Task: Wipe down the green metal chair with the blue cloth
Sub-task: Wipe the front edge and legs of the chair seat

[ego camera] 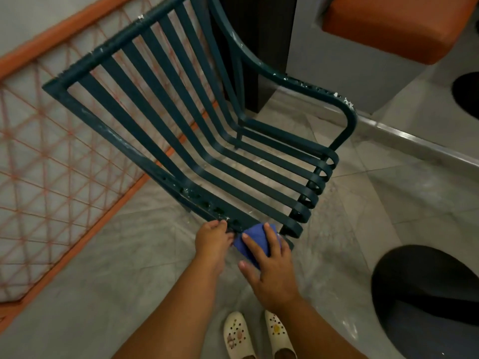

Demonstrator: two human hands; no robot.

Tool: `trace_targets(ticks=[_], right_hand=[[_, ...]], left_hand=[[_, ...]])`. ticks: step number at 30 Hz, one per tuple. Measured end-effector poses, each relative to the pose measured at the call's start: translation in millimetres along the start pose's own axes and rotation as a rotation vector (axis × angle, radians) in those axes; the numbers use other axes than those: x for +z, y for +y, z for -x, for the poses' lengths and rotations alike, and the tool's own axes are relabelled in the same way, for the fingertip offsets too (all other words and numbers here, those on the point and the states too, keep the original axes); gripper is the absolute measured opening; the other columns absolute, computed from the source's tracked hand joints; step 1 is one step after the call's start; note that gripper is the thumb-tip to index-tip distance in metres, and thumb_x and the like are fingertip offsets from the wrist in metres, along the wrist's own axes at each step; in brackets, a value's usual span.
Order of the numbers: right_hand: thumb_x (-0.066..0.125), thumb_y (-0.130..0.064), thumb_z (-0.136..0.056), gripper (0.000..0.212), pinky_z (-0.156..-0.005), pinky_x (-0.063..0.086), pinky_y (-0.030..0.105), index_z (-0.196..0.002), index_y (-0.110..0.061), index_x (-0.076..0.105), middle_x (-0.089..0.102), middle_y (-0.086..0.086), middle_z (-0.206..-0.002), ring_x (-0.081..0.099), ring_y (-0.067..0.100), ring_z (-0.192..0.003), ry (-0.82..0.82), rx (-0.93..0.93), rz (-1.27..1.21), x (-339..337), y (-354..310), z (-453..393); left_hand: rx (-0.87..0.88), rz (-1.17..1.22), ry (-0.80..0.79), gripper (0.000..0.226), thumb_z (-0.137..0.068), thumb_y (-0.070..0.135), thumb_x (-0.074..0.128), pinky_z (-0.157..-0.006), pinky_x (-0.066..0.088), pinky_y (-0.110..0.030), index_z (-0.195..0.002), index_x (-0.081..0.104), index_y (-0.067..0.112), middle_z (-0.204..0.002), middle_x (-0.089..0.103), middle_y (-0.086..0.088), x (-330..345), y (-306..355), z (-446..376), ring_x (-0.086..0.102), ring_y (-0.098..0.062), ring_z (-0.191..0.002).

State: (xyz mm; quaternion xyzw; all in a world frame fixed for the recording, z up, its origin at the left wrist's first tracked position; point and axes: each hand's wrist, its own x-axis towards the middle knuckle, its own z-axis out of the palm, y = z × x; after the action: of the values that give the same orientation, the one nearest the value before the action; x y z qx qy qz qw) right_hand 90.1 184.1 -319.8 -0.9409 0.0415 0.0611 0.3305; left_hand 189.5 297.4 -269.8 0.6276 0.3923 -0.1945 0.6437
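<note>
Left hand grips chair rail; right hand, fingers spread, presses cloth — flaking paint could snag it.

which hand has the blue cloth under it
The right hand: its spread fingers press the blue cloth against the chair's front edge, while the left hand only grips the green chair frame beside it.

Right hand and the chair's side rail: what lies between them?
The blue cloth, in the head view. The right hand presses it flat against the green chair's rail.
</note>
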Motion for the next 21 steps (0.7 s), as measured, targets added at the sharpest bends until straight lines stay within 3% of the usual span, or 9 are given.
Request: trace_targets(ticks=[5, 9, 12, 15, 18, 21], right_hand=[[0.041, -0.055, -0.089, 0.05, -0.089, 0.05, 0.049, -0.136, -0.048, 0.028, 0.033, 0.009, -0.149, 0.045, 0.03, -0.112, 0.107, 0.057, 0.042, 6, 2, -17], [0.076, -0.018, -0.078, 0.074, -0.083, 0.055, 0.047, -0.138, -0.037, 0.037, 0.042, 0.016, -0.142, 0.054, 0.035, -0.106, 0.153, -0.071, 0.143, 15, 16, -16], [0.059, -0.036, -0.087, 0.061, -0.096, 0.046, 0.035, -0.141, -0.042, 0.031, 0.032, 0.008, -0.147, 0.046, 0.024, -0.119, 0.139, -0.064, -0.072, 15, 32, -6], [0.032, -0.06, -0.093, 0.043, -0.09, 0.046, 0.025, -0.13, -0.041, 0.041, 0.046, -0.003, -0.127, 0.051, 0.013, -0.109, 0.103, 0.091, -0.348, 4, 36, -14], [0.023, -0.064, -0.092, 0.05, -0.084, 0.046, 0.027, -0.124, -0.037, 0.05, 0.057, -0.003, -0.114, 0.057, 0.015, -0.104, 0.034, 0.183, -0.318, -7, 28, -37], [0.029, -0.055, -0.098, 0.048, -0.099, 0.039, 0.031, -0.141, -0.036, 0.038, 0.044, -0.003, -0.137, 0.041, 0.014, -0.122, 0.112, 0.045, -0.135, 3, 18, -30]], left_hand=[[-0.029, 0.018, 0.018, 0.018, -0.095, 0.014, 0.055, -0.067, 0.054, -0.029, -0.112, 0.055, 0.008, -0.087, 0.065, -0.01, 0, 4, -3, 0.067, -0.02, -0.079], [-0.049, 0.048, 0.026, 0.022, -0.093, 0.016, 0.058, -0.068, 0.055, -0.03, -0.113, 0.056, 0.007, -0.088, 0.065, -0.01, 1, 4, -2, 0.068, -0.022, -0.082], [-0.054, 0.07, 0.014, 0.026, -0.094, 0.015, 0.056, -0.077, 0.054, -0.031, -0.118, 0.055, 0.004, -0.099, 0.064, -0.012, 0, 2, -1, 0.066, -0.026, -0.092], [-0.06, 0.076, 0.013, 0.018, -0.094, 0.017, 0.056, -0.08, 0.053, -0.032, -0.11, 0.055, 0.007, -0.1, 0.064, -0.012, 0, 4, 2, 0.066, -0.026, -0.094], [-0.057, 0.096, 0.005, 0.011, -0.094, 0.019, 0.057, -0.08, 0.053, -0.032, -0.102, 0.053, 0.012, -0.087, 0.063, -0.007, 1, 5, 3, 0.066, -0.024, -0.088], [-0.045, 0.105, 0.013, 0.012, -0.094, 0.022, 0.056, -0.075, 0.053, -0.029, -0.101, 0.055, 0.013, -0.085, 0.063, -0.006, 3, 3, 2, 0.066, -0.02, -0.083]])
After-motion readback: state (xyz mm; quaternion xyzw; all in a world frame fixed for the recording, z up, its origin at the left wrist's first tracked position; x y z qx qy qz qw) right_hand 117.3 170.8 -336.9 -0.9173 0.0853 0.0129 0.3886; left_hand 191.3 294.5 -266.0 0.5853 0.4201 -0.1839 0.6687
